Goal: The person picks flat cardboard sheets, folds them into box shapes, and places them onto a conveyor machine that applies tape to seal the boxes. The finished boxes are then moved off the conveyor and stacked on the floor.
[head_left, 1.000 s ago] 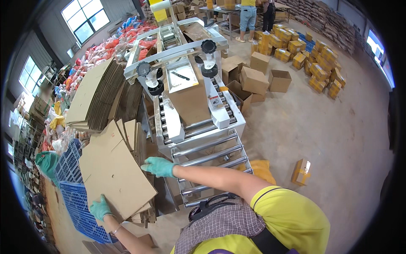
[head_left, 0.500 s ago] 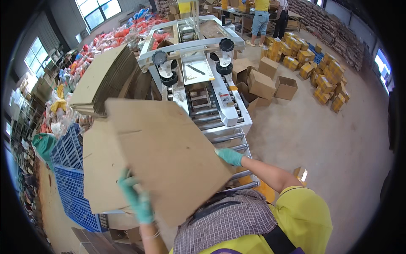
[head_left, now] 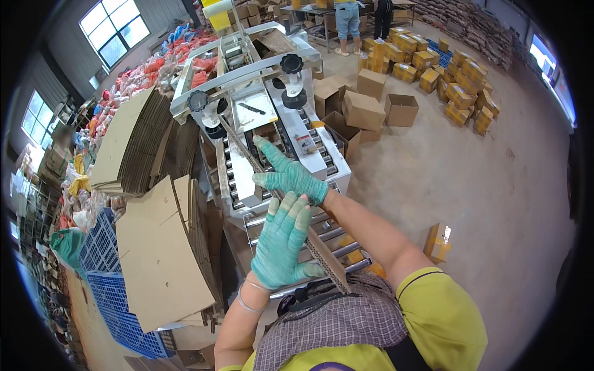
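A flattened cardboard carton stands on edge before me, its corrugated rim turned up and slanting from the far left toward my waist. My right hand, in a green glove, straddles this rim, thumb on the left side and fingers on the right. Over the nearer stretch lies my left hand, gloved too, fingers straight and thumb stretched across the rim. The hands nearly touch and hide the middle of the rim. Under the carton runs a roller conveyor leading to a white carton-sealing machine.
Flat carton stacks lean at my left beside blue plastic crates. Open boxes and yellow-taped cartons sit on the floor at right. Plastic bags pile up far left. People stand by a table at the back.
The carton has turned from showing its broad face to standing edge-up. My left hand has moved right and up onto its rim; my right hand has shifted left and farther away.
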### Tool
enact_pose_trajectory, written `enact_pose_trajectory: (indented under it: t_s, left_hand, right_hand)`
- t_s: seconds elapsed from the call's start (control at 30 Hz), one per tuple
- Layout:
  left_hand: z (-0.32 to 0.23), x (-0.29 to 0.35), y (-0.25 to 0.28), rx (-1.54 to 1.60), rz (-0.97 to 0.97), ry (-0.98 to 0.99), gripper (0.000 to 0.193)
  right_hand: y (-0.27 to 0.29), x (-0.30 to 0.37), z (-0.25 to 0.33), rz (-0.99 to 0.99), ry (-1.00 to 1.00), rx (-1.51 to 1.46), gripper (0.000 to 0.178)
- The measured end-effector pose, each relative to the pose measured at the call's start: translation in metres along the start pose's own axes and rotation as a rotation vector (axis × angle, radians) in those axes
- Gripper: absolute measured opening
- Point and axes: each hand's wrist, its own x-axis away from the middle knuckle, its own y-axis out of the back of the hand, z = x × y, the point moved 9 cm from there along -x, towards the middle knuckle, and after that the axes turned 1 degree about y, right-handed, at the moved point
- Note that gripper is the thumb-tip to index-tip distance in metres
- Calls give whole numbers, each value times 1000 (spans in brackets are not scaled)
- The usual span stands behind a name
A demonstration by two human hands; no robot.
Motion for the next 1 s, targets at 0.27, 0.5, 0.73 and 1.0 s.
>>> enact_pose_trajectory:
  t_s: [0.27, 0.5, 0.73, 1.0]
  left_hand:
    - [-4, 8, -8, -25, -80, 43, 96]
    - [-1, -4, -4, -108, -27, 51, 91]
    - [-3, -8, -21, -43, -75, -30, 88]
    - [-2, -2, -26, -15, -80, 17, 82]
  right_hand:
    - [21, 26, -48, -75, -239, -146, 89]
    - [8, -7, -35, 81, -55, 29, 73]
    - [17, 33, -26, 173, 164, 220, 57]
    - [4, 21, -25, 30, -281, -368, 78]
